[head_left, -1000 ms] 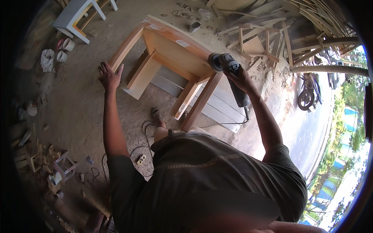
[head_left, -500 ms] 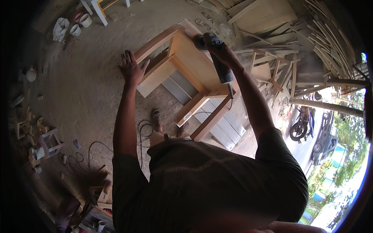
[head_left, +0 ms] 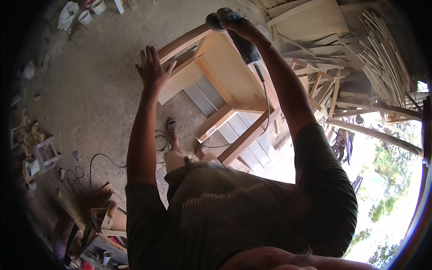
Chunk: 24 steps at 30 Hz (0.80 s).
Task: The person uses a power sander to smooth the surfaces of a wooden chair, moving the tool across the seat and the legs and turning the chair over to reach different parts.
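Note:
My right hand (head_left: 243,29) is closed round an angle grinder (head_left: 243,47) with a dark body. Its round disc (head_left: 215,21) sits at the far corner of a wooden furniture frame (head_left: 183,41); whether it touches the wood I cannot tell. My left hand (head_left: 154,69), fingers spread, lies at the left end of the frame's far rail and grips nothing. The frame looks like an unfinished chair, with a broad panel (head_left: 225,67) and two legs pointing toward me. From the grinder's rear a cord (head_left: 268,105) hangs down across the near leg.
Grey planks (head_left: 202,96) lie beneath the frame. Loops of cable (head_left: 159,140) rest on the floor by my feet. Scrap boards and thin strips (head_left: 382,58) are heaped at the far right. Buckets (head_left: 84,17) stand far left, and a small wooden stool (head_left: 47,154) is at the left.
My right hand has carried the grinder left and away from me, up to the frame's far corner. My left hand stays by the rail. The whole view has shifted slightly.

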Available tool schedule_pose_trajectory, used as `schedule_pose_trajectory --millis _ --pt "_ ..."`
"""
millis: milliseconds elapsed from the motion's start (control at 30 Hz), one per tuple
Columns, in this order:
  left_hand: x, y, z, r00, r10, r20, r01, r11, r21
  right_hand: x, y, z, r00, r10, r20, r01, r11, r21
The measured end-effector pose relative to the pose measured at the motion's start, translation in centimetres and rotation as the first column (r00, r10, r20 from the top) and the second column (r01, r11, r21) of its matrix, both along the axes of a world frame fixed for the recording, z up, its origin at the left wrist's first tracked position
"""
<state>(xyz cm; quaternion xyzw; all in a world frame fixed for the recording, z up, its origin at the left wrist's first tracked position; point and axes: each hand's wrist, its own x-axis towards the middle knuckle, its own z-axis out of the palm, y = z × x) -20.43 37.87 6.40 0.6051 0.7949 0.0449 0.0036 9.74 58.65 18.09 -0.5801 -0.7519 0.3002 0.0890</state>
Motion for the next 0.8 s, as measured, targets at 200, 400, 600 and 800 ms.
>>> schedule_pose_trajectory --millis 200,400,600,800 --pt "-0.4 -0.2 -1.2 1.0 -0.016 -0.027 0.017 0.998 0.067 5.7 -7.7 0.7 1.0 0.015 -0.022 -0.015 1.0 -0.012" --pt "-0.1 0.1 -0.2 0.996 0.006 -0.087 -0.008 1.0 -0.03 13.1 -17.1 2.2 0.995 -0.09 0.036 0.092 0.993 -0.077" --pt "-0.3 0.1 -0.7 0.997 -0.005 -0.074 0.003 0.999 -0.037 20.0 -25.8 2.6 0.978 -0.208 -0.02 0.204 0.972 -0.117" --pt "-1.3 0.4 -3.0 0.999 -0.016 -0.035 0.018 0.998 0.056 24.2 -33.8 4.9 0.935 -0.351 0.041 0.353 0.924 -0.149"
